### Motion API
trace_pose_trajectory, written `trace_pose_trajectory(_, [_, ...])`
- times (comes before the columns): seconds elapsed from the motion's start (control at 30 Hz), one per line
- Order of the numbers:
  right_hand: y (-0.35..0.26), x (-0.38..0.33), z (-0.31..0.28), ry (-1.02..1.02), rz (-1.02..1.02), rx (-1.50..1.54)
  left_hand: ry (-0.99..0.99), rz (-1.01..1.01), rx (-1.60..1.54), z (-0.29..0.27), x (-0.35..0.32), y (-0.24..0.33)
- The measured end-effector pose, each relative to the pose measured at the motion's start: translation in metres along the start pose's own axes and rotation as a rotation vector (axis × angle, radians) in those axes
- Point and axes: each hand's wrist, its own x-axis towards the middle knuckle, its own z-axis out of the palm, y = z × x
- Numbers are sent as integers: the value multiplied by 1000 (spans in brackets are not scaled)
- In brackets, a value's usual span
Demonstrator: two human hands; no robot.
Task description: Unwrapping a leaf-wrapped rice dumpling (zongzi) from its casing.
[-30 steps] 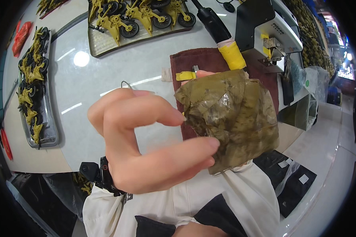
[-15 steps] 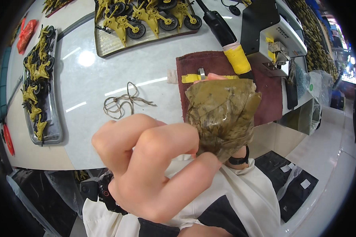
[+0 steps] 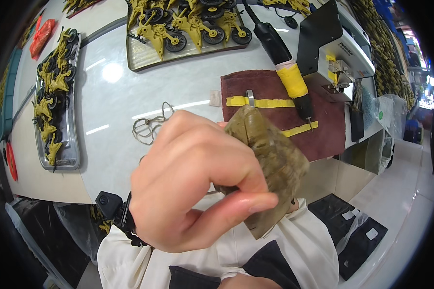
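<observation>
A leaf-wrapped rice dumpling (image 3: 279, 166), olive-brown and glossy, is held up close in front of me. Across its near left side comes my left hand (image 3: 197, 180), fingers curled and thumb pressed to the index finger in a pinch at the leaf wrapper. A black strap with a small device circles that wrist. Behind the dumpling my right hand (image 3: 292, 206) supports it; only a bit of it shows by the lower right edge, and its fingers are mostly hidden. Loose string (image 3: 149, 127) lies on the table beyond my left hand, partly covered by it.
A black power screwdriver (image 3: 294, 82) with yellow tape lies on a dark red mat (image 3: 330, 144). Right of it stands a grey-and-black machine (image 3: 342, 62). A tray (image 3: 144, 61) of yellow toy motorcycle parts sits at the back, another tray (image 3: 72, 161) at left.
The dumpling has been turned and tilted, with a pointed corner now up and another down. My left hand has moved right and up across it, and the fingertips at its top no longer show.
</observation>
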Motion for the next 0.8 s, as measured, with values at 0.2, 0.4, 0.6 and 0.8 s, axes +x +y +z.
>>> trace_pose_trajectory(0.2, [38, -6, -19, -199, -199, -470, -13, -15, 82, -5, 8, -2])
trace_pose_trajectory(0.4, [55, -9, -23, -185, -266, -494, 102, -80, 5, 10, 1, -6])
trace_pose_trajectory(0.6, [60, -16, -7, 107, -269, -79, 151, -89, -37, 8, 2, -5])
trace_pose_trajectory(0.8, [66, -14, 4, 295, -340, 145, 185, -231, -50, 11, 6, -4])
